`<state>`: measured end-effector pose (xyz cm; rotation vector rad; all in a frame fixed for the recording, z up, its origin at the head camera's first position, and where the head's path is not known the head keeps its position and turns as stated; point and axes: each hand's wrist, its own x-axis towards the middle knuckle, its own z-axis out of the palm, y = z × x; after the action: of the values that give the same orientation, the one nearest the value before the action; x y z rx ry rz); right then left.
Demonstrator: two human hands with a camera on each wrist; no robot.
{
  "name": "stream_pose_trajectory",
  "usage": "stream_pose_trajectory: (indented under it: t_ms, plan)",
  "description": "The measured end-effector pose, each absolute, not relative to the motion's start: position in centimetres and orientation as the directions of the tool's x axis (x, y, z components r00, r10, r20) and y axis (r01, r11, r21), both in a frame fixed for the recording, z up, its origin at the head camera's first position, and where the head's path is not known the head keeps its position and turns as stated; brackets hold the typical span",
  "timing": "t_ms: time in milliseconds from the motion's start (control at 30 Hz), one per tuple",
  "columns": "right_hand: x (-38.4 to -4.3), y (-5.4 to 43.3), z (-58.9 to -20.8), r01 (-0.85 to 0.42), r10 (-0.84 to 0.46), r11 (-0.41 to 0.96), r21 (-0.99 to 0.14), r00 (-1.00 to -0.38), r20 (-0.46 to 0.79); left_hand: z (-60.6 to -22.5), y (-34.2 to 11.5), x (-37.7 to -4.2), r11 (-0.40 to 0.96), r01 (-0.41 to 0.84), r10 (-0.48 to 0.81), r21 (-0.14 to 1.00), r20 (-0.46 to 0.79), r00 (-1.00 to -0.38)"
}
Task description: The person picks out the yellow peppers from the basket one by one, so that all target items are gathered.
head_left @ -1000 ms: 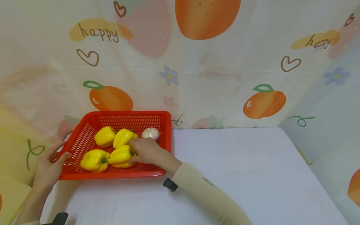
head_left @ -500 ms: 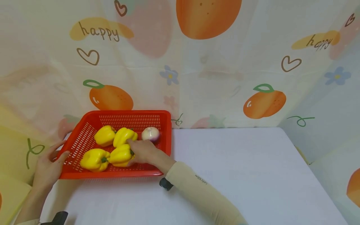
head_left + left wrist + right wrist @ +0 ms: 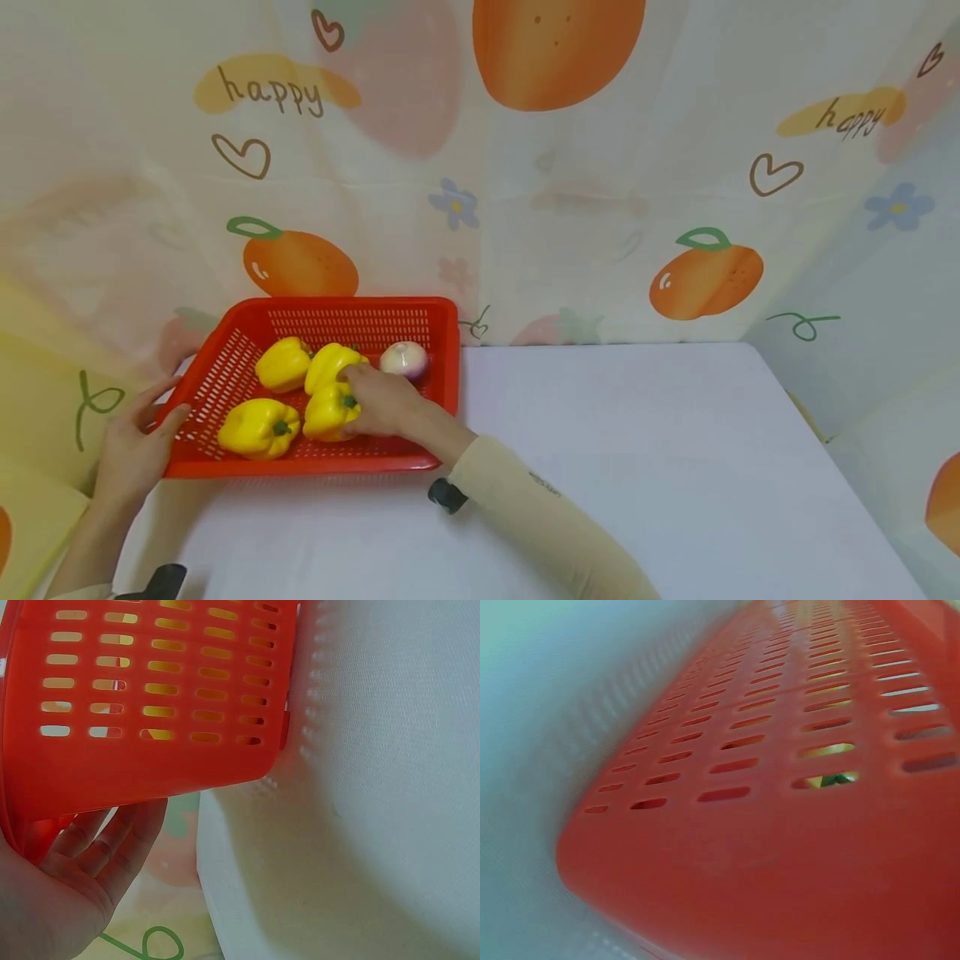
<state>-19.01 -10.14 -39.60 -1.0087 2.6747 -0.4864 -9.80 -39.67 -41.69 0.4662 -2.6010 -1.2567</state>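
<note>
A red plastic basket with slotted walls stands on the left of the table in the head view. My left hand grips its left rim, thumb inside and fingers outside; the left wrist view shows those fingers behind the basket wall. Inside, my right hand holds the front right yellow bell pepper by its right side, partly covering it. Behind that lies another yellow bell pepper, with the fingertips overlapping it. Only the basket's outer wall fills the right wrist view, hiding the right hand.
Two more yellow bell peppers sit in the basket, one at the front left and one at the back left. A purple-white onion lies near its right end. The white table reaches a printed curtain behind.
The front right bell pepper has turned in my right hand, its green stem now showing more, and a gap has opened between it and the front left one. My left hand stays on the rim.
</note>
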Motion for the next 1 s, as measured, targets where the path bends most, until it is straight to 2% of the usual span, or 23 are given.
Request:
stream_pose_trajectory:
  t_ms: [233, 533, 733, 1000]
  plan:
    - [-18.7, -9.1, -38.5, -0.615, -0.693, 0.663, -0.427, -0.719, -0.040, -41.8, -39.6, -9.8, 0.564, -0.162, -0.360, 0.810, 0.064, -0.931]
    - [-18.8, -6.8, -35.9, -0.600, -0.668, 0.644, -0.475, -0.743, 0.034, -41.8, -39.7, -10.1, 0.572, -0.173, -0.358, 0.801, 0.055, -0.932]
    - [-19.5, -5.4, -34.3, -0.617, -0.658, 0.630, -0.471, -0.747, 0.098, -41.6, -40.1, -10.1, 0.578, -0.129, -0.349, 0.806, 0.101, -0.932]
    - [-20.9, -2.2, -32.5, -0.633, -0.635, 0.635, -0.443, -0.754, 0.168, -41.8, -40.1, -9.9, 0.576, -0.119, -0.337, 0.809, 0.102, -0.936]
